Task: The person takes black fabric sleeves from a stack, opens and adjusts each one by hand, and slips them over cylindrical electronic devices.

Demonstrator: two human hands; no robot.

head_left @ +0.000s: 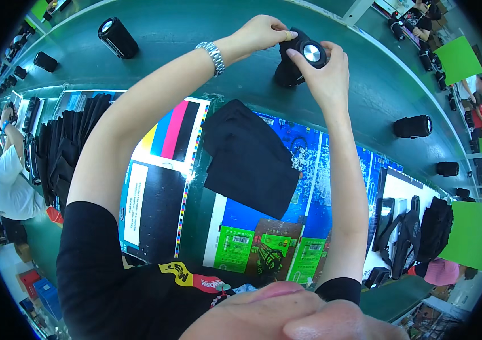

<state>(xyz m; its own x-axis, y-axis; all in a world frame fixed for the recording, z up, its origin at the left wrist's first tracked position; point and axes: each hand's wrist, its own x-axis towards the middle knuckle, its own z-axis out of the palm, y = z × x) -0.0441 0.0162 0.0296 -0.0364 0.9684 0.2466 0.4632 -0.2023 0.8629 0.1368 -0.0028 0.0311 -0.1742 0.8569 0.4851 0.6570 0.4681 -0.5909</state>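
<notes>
Both my arms reach out over the green belt, where a black cylindrical speaker (297,50) with a round silver end sits between my hands. My right hand (332,71) is closed around that silver end, thumb on the near side and fingers on the far side. Thumb and finger of my left hand (263,34) pinch the dark upper left edge of the speaker. More black surface shows just below it; whether this is the same speaker or another one, I cannot tell. Nearer to me, a flat black cloth piece (252,161) lies on the printed sheets.
More black speakers stand along the belt (195,34), one at left (118,38) and one at right (413,126). A row of black cloth pieces (65,147) is stacked at left. Black items (405,232) lie on a white surface at right. A person in white (11,181) works at left.
</notes>
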